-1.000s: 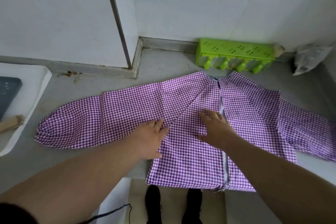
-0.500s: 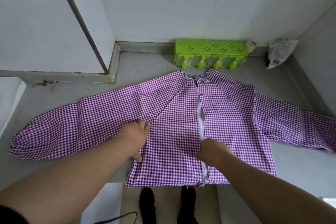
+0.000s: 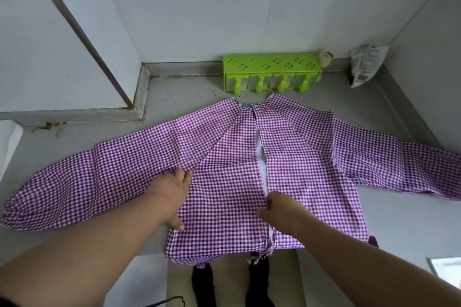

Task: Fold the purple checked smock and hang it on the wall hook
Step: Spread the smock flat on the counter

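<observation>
We count one purple checked smock (image 3: 224, 182), spread flat on the grey counter (image 3: 174, 87) with both sleeves out and its hem over the front edge. Our left hand (image 3: 172, 192) presses flat on it, fingers straight; our right hand (image 3: 279, 209) pinches the edge of its centre slit. Behind it stands one green rack (image 3: 272, 71), a small cup (image 3: 325, 58) and a plastic bag (image 3: 366, 65). Two dark shoes (image 3: 207, 284) show below.
</observation>
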